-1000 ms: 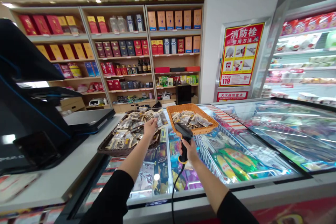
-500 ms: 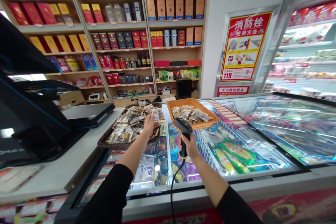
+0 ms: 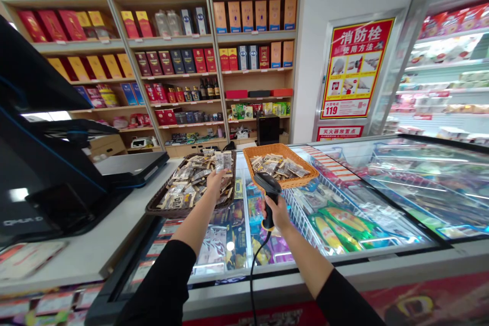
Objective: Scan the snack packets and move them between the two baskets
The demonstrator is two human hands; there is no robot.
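Observation:
My left hand (image 3: 215, 183) is over the right side of a dark brown wicker basket (image 3: 151, 207) heaped with small packets. Its fingers are closed on one small clear-and-tan snack packet (image 3: 223, 161), which shows just beyond the fingertips. My right hand (image 3: 278, 211) grips the handle of a black barcode scanner (image 3: 266, 183) with yellow trim, its head tilted up and to the left. A cable (image 3: 252, 275) hangs from the handle. Just behind the scanner, a light orange wicker basket (image 3: 305, 181) holds more of the same kind of packets (image 3: 280, 165).
Both baskets rest on a glass-topped chest freezer (image 3: 344, 260) with packaged food inside. On the left, a counter (image 3: 87, 249) bears a dark checkout machine (image 3: 46, 183) with a flat scale plate (image 3: 126, 163). Shelves of boxes (image 3: 168, 61) stand behind, beside a red fire-hydrant poster (image 3: 357, 69).
My left hand has drawn slightly down and left, and a packet now stands out at its fingertips. My right hand holds the scanner in nearly the same place.

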